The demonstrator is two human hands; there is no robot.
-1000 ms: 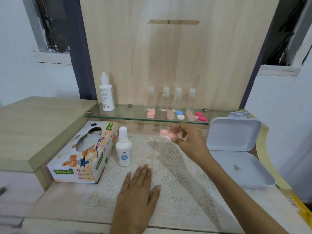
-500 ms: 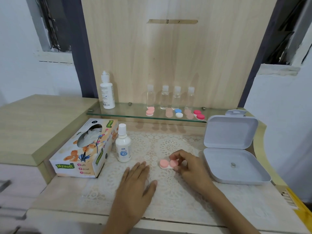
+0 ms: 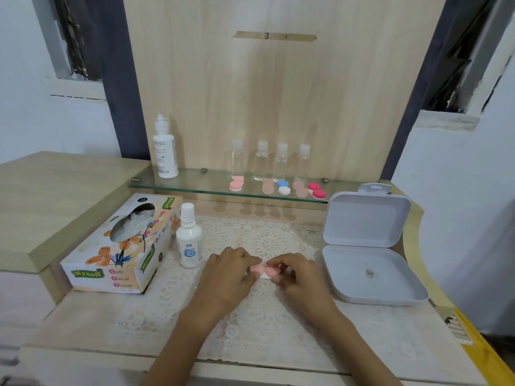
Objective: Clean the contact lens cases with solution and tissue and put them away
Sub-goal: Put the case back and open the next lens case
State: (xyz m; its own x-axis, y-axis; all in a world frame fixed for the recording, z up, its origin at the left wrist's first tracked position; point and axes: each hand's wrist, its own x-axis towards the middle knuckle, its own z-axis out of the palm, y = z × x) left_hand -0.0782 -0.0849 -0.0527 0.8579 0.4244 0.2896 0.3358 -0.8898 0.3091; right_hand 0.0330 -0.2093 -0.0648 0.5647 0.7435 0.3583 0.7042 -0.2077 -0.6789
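A pink lens case (image 3: pixel 263 270) is held over a lace mat (image 3: pixel 267 238) at the near middle of the tabletop (image 3: pixel 83 324), between the two hands. Whether it touches the mat cannot be told. Just to the left, a small solution bottle (image 3: pixel 189 240) is stood upright beside a tissue box (image 3: pixel 119 246). To the right, an open white box (image 3: pixel 367 218) is set with its lid raised. On the far glass shelf (image 3: pixel 195 188), a tall white bottle (image 3: pixel 165 149), four clear bottles (image 3: pixel 271 161) and more lens cases (image 3: pixel 283 187) are lined up. The left hand (image 3: pixel 228 270) is turned palm down, its fingers (image 3: pixel 248 257) curled onto the left cap. The right hand (image 3: pixel 296 274) is pinched round the right cap.
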